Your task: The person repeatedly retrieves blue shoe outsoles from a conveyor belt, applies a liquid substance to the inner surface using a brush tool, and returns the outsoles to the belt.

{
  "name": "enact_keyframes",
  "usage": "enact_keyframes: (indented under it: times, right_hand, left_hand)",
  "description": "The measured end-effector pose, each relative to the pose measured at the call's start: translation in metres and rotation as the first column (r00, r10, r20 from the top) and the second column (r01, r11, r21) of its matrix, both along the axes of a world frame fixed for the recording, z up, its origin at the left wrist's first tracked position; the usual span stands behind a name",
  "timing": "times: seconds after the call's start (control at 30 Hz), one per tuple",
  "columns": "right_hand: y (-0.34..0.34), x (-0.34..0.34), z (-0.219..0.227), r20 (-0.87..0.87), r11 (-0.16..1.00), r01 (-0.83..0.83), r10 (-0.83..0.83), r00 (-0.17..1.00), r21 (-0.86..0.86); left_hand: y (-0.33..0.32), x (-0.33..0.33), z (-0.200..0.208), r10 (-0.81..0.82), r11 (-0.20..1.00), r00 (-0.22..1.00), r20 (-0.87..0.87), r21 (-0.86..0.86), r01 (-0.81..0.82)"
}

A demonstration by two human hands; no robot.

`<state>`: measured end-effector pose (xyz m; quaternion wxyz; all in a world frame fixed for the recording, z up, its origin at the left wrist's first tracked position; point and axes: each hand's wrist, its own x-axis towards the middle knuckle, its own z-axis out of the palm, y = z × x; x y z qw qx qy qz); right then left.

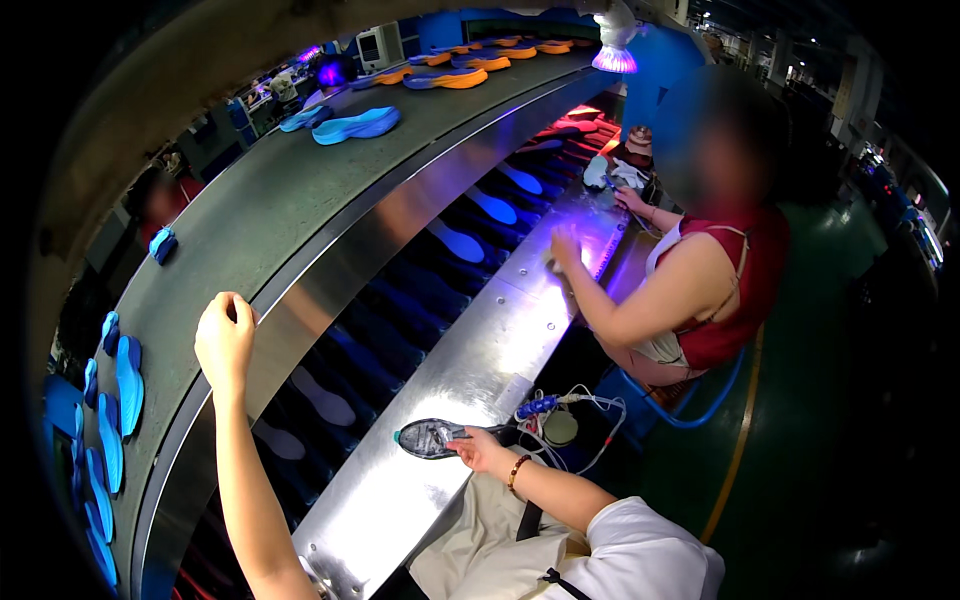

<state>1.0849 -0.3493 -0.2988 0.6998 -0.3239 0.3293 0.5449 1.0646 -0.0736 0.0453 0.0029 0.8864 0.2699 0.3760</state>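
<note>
My left hand [225, 340] is raised to the metal edge of the upper grey conveyor belt [260, 215], fingers curled, with nothing visible in it. Down on the shiny steel bench [470, 365], my right hand [482, 450] grips a thin dark tool [490, 432] whose tip points at a dark shoe sole [428, 438] lying flat. The hand touches the sole's near end.
Blue soles [355, 125] and orange-blue soles [450, 78] ride the upper belt; more blue soles [125, 385] lie at far left. A lower belt [400, 300] carries soles in violet lamp [615, 50] light. A co-worker in a red top [740, 280] works on the bench. Wires [575, 410] lie beside me.
</note>
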Motion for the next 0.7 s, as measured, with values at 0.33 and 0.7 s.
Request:
enact_keyframes:
  times: [0.33, 0.7]
  right_hand:
    - [0.008, 0.024, -0.002, 0.022, 0.993, 0.119, -0.118, 0.993, -0.006]
    - [0.043, 0.082, 0.144, 0.597, 0.981, -0.046, -0.079, 0.799, 0.19]
  left_hand:
    - [-0.005, 0.005, 0.0, -0.02, 0.999, 1.0, 0.022, 0.025, 0.02]
    - [-0.003, 0.009, -0.006, -0.031, 0.996, 0.999, 0.042, 0.083, 0.027]
